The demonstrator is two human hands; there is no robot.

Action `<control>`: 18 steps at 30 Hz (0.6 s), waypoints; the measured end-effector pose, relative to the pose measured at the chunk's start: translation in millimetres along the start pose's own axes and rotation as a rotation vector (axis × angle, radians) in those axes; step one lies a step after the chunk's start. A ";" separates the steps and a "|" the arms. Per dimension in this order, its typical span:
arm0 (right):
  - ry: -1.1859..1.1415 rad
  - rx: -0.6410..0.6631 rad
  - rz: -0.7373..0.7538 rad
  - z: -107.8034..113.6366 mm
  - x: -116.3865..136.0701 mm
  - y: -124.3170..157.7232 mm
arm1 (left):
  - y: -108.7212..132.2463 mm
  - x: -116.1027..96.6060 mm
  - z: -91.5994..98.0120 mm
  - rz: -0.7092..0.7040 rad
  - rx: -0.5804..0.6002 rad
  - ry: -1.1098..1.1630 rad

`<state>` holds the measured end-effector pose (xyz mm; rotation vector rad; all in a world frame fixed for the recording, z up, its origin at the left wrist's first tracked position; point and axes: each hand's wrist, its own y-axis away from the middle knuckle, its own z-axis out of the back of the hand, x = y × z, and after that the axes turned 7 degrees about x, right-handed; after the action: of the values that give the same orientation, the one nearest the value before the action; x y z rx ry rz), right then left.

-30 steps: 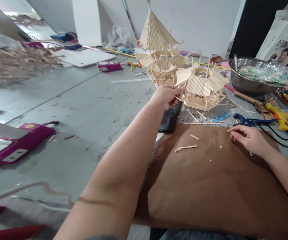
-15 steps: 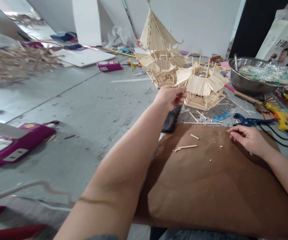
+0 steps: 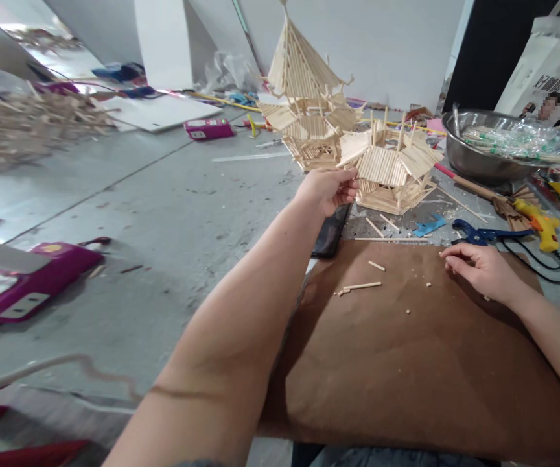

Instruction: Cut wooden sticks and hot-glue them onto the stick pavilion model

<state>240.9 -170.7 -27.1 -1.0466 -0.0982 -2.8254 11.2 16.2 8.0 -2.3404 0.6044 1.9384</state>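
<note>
My left hand [image 3: 331, 189] reaches far forward, its fingers closed on the left edge of a small pavilion model [image 3: 384, 165] built from pale wooden sticks. Behind it rises a taller stick tower [image 3: 304, 65] with a pointed roof. My right hand [image 3: 479, 269] is low over the brown sheet [image 3: 406, 376], thumb and forefinger brought together at the tips; whatever may be between them is too small to make out. Short cut sticks [image 3: 362, 285] and tiny offcuts lie on the sheet. A dark phone [image 3: 331, 233] lies partly hidden below my left hand.
Blue cutters [image 3: 489, 233] and a yellow glue gun [image 3: 545, 224] with a black cord lie past my right hand. A steel bowl [image 3: 484, 165] holds wrapped sticks. Purple devices [image 3: 41, 285] and a pile of wood sticks [image 3: 32, 126] are on the floor at left.
The whole view has shifted slightly. Both hands and the pavilion model keep the same positions relative to each other.
</note>
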 end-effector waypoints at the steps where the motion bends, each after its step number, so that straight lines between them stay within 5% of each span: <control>1: 0.002 0.000 -0.001 0.1 0.4 -0.1 | -0.2 0.5 -0.5 -0.007 -0.001 0.002; 18: -0.005 0.008 0.002 -1.8 0.1 -0.1 | -3.8 5.4 -3.9 -0.042 -0.011 0.049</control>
<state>239.7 -170.8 -28.4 -1.0519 -0.1092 -2.8180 16.9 17.1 3.0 -2.3928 0.5448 1.8771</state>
